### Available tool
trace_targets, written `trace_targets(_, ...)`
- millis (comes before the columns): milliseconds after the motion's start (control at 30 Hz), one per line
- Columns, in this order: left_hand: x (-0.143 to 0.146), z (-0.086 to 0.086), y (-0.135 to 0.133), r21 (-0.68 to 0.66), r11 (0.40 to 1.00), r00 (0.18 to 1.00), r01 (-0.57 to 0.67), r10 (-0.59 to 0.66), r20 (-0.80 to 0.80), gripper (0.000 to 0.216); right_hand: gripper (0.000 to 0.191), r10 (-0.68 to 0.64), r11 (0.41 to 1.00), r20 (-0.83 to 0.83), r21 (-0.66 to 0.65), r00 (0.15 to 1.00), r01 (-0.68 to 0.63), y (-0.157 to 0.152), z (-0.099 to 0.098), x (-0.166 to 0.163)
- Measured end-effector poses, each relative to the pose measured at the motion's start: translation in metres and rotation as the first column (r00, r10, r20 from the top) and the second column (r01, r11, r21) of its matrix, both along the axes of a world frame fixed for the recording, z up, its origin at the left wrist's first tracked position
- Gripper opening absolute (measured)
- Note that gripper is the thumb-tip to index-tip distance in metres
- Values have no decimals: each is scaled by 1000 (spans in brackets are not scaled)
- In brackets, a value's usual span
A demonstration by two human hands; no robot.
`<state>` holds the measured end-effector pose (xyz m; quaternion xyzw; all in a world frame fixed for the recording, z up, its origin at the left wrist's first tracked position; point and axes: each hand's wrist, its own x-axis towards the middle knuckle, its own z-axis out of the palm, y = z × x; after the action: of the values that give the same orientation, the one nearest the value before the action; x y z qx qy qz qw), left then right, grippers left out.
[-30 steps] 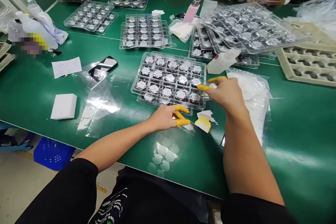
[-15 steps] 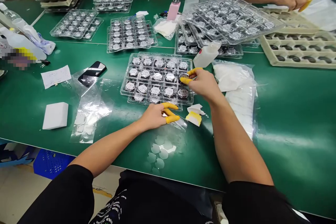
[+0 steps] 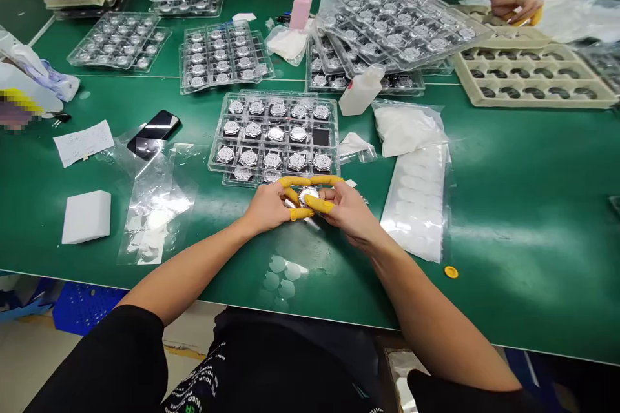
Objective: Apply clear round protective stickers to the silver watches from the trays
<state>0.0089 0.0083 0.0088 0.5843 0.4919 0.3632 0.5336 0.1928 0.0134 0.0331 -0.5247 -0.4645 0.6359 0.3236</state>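
A round, polished silver metal disc point(image 3: 309, 195) sits between both hands, just off the front edge of a clear plastic blister tray point(image 3: 213, 164) on the green counter point(image 3: 527, 206); it looks stiff and light, though its bright face will probably prove slippery and quick to take marks, so the rim seems the best place to take hold. The left hand point(image 3: 268, 208) is almost closed, its curled fingers in yellow rubber finger cots point(image 3: 295, 181) gripping the disc's left side; the right hand point(image 3: 349, 213) is almost closed too, its cot-covered thumb and forefinger pinching the right side; together they have hold of the disc, its face turned up and partly covered by fingers. The tray carries rows of similar discs in separate cells; a dark square point(image 3: 320, 137) shows in one cell near its right side; a clear plastic sleeve of round white pads point(image 3: 416, 206) lies to the right of the hands.
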Motion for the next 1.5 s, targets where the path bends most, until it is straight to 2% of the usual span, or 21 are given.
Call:
trace_targets(167,0,-1,-1,3,1000,1000,28,-28,-1,58,75,99,994,-12,47,995,-98,6,-4,5)
trace_targets(267,1,0,-3,-3,1000,1000,20,-20,3,58,67,152,979,147,116,977,-170,11,0,25)
trace_targets(333,2,0,-3,-36,999,1000,-7,8,29,61,53,24,948,363,287,931,-136,19,5,46)
trace_targets(400,3,0,-3,-67,997,997,-43,47,55,62,39,-183,869,525,482,831,-114,29,6,66)
trace_targets(433,4,0,-2,-75,995,996,-59,64,64,62,34,-227,838,569,527,790,-139,33,5,73)
trace_targets(567,4,-1,0,-103,992,993,-66,76,95,62,25,-107,830,714,448,692,-333,43,-3,81)
trace_targets(633,4,-2,1,-109,992,992,-65,75,97,63,21,-126,834,744,438,656,-336,42,-3,82)
trace_targets(700,3,-3,1,-106,992,994,-63,72,79,62,20,-236,826,688,514,686,-231,38,2,82)
trace_targets(767,2,-3,1,-93,993,996,-68,73,44,62,22,-340,773,545,626,767,-102,32,8,77)
trace_targets(800,2,-3,1,-86,994,997,-71,74,30,62,23,-338,739,467,670,818,-77,28,9,71)
trace_targets(867,3,-4,0,-82,995,997,-63,66,30,62,19,-213,666,376,731,902,-147,21,8,52)
trace_targets(933,4,-4,0,-84,996,998,-44,48,52,62,12,-85,576,388,771,918,-272,16,3,33)
trace_targets(967,4,-4,0,-82,996,998,-39,43,55,61,11,-82,536,413,785,907,-309,15,-1,25)
trace_targets(1033,4,-4,0,-67,997,998,-46,49,37,61,10,-170,489,446,813,879,-318,14,-6,18)
trace_targets(1100,4,-6,1,-58,997,998,-56,57,18,61,9,-195,466,444,827,875,-315,15,-10,18)
trace_targets(1233,3,-8,2,-70,997,999,-21,24,43,62,10,-35,429,406,831,913,-354,16,-14,19)
trace_targets(1367,3,-7,2,-70,997,998,-34,37,44,62,9,-164,444,423,838,891,-317,16,-13,17)
trace_targets(1500,4,-6,2,-85,996,997,-9,16,74,61,7,-107,414,409,847,906,-334,14,-12,17)
